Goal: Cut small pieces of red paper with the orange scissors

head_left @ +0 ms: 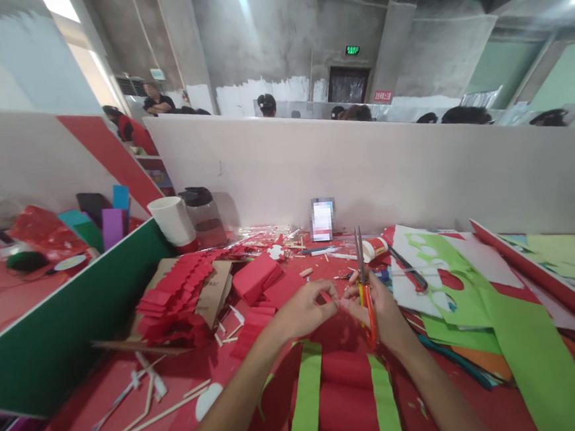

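Note:
My right hand [382,308] is closed around a pair of scissors [367,302] with orange and yellow handles, its blades pointing up and away. Close beside it, my left hand [308,307] has thumb and fingers pinched together, its fingertips almost meeting those of the right. Whatever lies in that pinch is too small to make out. Below both hands rests a red folded paper piece [345,397] with two green strips [306,396] running along its sides.
On the left are pleated red paper [174,291], wooden sticks [166,411], a white cup [172,221] and a dark-lidded jug [202,215]. A phone [323,219] leans against the white partition [263,164]. Green paper sheets [521,343] and a utility knife [408,269] lie at right.

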`<state>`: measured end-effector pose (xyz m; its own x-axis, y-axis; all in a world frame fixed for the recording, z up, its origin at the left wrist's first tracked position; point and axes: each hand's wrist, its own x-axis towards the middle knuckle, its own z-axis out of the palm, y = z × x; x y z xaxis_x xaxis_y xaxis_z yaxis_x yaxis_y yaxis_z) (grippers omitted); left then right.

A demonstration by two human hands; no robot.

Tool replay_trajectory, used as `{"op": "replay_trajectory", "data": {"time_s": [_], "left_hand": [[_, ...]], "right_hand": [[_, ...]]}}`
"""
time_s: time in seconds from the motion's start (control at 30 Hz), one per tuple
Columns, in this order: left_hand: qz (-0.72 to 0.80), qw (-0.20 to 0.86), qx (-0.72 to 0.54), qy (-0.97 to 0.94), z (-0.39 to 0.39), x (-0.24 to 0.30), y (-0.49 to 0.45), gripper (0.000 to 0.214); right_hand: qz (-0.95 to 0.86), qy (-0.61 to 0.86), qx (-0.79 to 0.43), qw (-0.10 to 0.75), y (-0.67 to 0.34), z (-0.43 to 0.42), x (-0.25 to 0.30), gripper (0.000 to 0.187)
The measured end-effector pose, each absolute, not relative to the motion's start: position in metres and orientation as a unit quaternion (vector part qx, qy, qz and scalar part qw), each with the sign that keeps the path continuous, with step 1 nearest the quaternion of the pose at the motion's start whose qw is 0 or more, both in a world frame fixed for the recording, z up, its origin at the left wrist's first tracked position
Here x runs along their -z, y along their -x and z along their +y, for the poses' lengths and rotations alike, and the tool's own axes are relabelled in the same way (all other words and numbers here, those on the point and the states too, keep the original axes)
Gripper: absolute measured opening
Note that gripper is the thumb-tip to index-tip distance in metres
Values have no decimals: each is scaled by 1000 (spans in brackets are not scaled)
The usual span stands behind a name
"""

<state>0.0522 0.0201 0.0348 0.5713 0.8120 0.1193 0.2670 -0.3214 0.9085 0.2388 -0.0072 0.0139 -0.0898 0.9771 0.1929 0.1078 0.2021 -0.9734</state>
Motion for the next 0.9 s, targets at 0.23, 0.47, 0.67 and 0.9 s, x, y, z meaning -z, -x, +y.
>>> {"op": "replay_trajectory", "data": {"time_s": [0.23, 0.47, 0.67, 0.9], "left_hand": [[359, 457, -310, -753, 21, -27, -56, 19], [363, 471, -349, -725, 21, -27, -62, 19], [351, 484, -388, -701, 22, -21, -64, 16], [375, 483, -481, -629, 28, -26, -60, 16]], "right_hand": [[-581, 468, -403, 530, -236, -6, -11, 43], [-545, 460, -424, 558, -233, -4, -10, 46], [-547, 467, -429, 547, -234, -8, -15, 46], [-634, 400, -510, 422, -247, -7, 0, 62]]}}
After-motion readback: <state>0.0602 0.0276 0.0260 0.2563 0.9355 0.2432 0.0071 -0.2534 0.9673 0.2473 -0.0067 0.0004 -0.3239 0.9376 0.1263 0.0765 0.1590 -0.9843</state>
